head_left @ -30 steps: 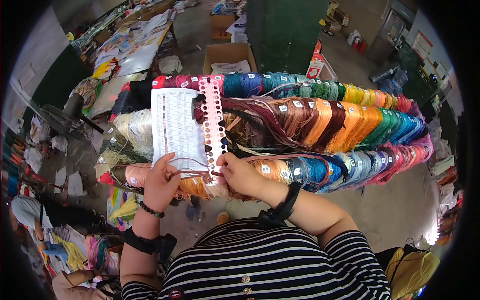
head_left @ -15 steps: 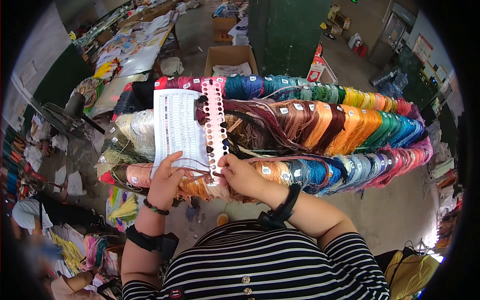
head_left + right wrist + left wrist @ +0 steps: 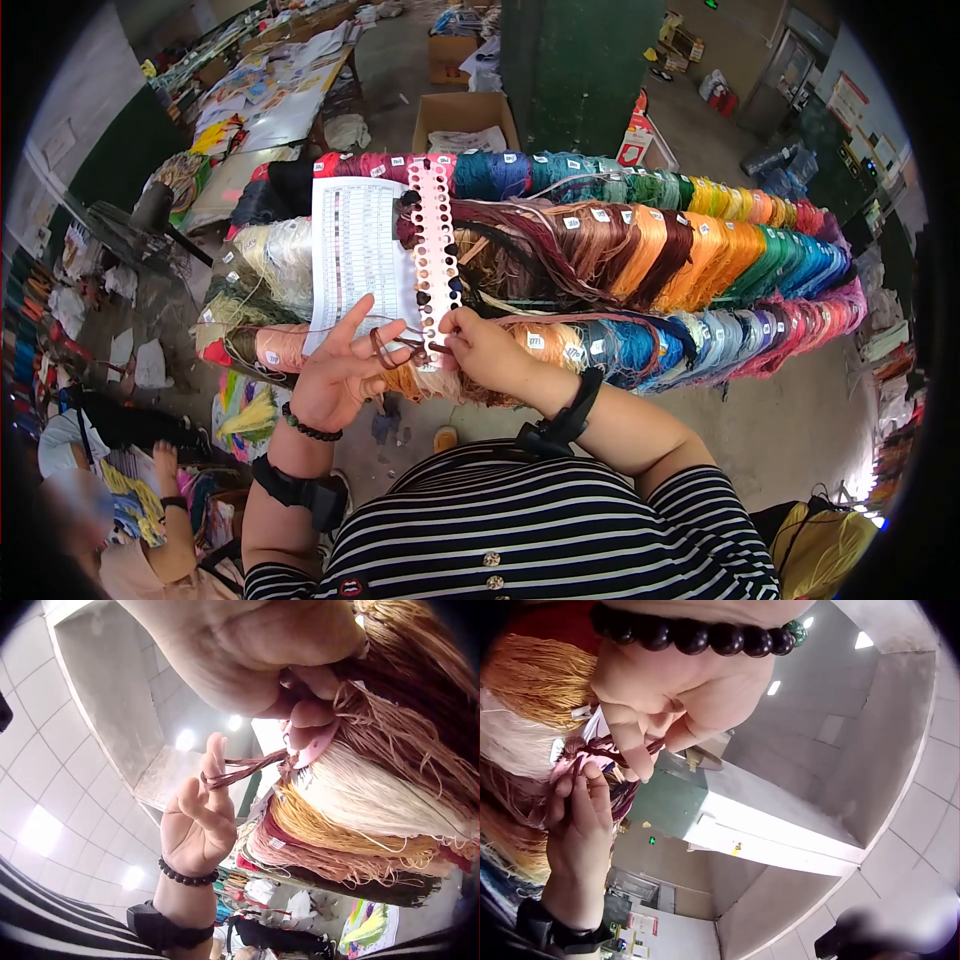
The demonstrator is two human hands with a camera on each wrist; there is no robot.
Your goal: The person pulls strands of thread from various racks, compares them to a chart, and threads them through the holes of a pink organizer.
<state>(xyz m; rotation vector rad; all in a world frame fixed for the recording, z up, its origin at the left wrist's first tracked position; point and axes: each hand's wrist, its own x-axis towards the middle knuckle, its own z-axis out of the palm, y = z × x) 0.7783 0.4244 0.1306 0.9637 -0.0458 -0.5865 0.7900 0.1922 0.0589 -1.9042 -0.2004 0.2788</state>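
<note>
A pink strip card [image 3: 435,250] with holes along both edges and thread tufts lies beside a printed sheet [image 3: 350,240] on the skeins. My right hand [image 3: 487,352] pinches the card's lower end; in the right wrist view its fingers [image 3: 311,724] press on the pink edge. Brown thread [image 3: 251,771] runs from the card to my left hand [image 3: 345,378], looped round its extended fingers [image 3: 215,776]. The left wrist view shows the thread [image 3: 607,750] stretched between my left hand [image 3: 682,690] and right hand [image 3: 577,840].
Rows of numbered, coloured thread skeins [image 3: 700,255] extend to the right. Behind them stand an open cardboard box [image 3: 465,115] and a green pillar [image 3: 575,80]. A fan [image 3: 150,225] and a paper-covered table [image 3: 270,95] are at left; another person [image 3: 165,540] is at lower left.
My left hand has turned and its fingers have spread, with the brown thread now looped round them closer to the card. My right hand stays at the card's lower end.
</note>
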